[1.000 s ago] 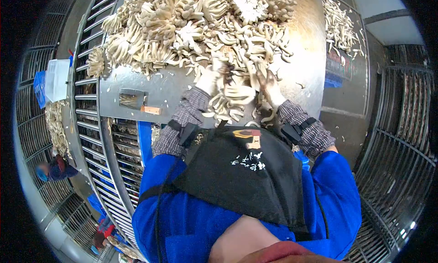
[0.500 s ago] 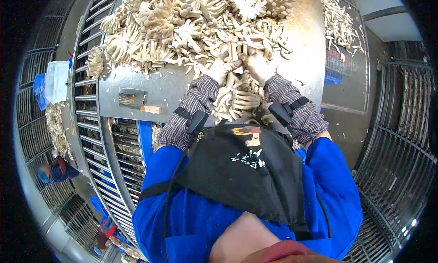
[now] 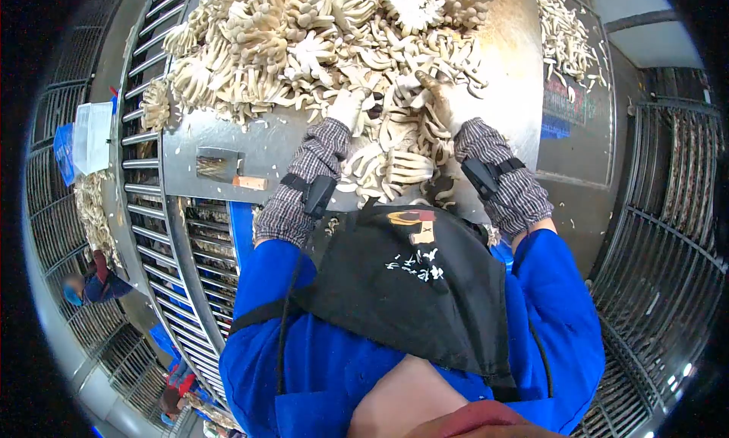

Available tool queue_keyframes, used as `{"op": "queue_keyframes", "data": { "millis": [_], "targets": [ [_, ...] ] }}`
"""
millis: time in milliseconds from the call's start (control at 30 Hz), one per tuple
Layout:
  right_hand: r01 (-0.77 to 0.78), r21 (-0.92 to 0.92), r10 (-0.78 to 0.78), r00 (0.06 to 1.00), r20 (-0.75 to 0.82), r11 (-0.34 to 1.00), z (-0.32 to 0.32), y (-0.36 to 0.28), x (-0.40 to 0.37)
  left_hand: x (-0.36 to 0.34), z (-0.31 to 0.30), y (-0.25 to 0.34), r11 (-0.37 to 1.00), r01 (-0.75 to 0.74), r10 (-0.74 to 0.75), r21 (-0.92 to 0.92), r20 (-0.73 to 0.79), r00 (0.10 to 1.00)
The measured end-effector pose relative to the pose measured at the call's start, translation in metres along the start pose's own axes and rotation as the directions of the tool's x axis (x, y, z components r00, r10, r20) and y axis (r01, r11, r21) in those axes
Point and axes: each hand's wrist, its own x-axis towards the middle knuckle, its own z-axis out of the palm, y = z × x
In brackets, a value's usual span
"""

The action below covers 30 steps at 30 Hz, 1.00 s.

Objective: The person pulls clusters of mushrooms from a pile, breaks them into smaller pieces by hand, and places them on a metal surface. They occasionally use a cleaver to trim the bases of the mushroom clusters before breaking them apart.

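Note:
Loose mushroom stems (image 3: 395,130) lie in a heap between my two hands. My left hand (image 3: 351,107), in a pale glove with dark fingertips, rests at the left edge of these stems, its fingers partly spread and touching them. On the other side my right hand (image 3: 449,104) lies against the stems with its fingers stretched out and apart. Neither hand visibly grips a single mushroom. A small clump of mushrooms (image 3: 408,167) sits near the apron, below the hands. Behind the hands rises a large pile of mushroom clusters (image 3: 266,47).
The metal table (image 3: 281,149) has a slot and a small wooden block (image 3: 250,183) at left. Metal rails (image 3: 143,164) run along its left side. More cut mushrooms (image 3: 566,35) lie at right. A clear bin (image 3: 93,138) and other people are farther left.
My hands have moved apart, the left one leftward and the right one slightly rightward. Stems that were between my fingers now lie loose, nearer the apron.

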Motion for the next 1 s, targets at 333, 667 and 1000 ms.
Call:
{"op": "queue_keyframes", "data": {
  "millis": [333, 667, 1000],
  "targets": [
    [0.528, -0.723, -0.022, 0.814, 0.581, 0.446, -0.012, 0.059, -0.093, 0.016, -0.028, 0.003, 0.733, 0.138, -0.321, -0.666, -0.160, 0.934],
    [-0.037, -0.419, 0.134, 0.970, 0.204, 0.907, -0.024, 0.066, -0.095, -0.083, -0.015, 0.105, 0.816, -0.498, 0.430, 0.295, 0.267, 0.863],
    [-0.107, -0.015, 0.106, 0.991, -0.076, 0.994, -0.061, 0.010, -0.107, -0.093, 0.061, 0.095, 0.797, -0.503, 0.143, 0.335, 0.703, 0.696]
  ]
}}
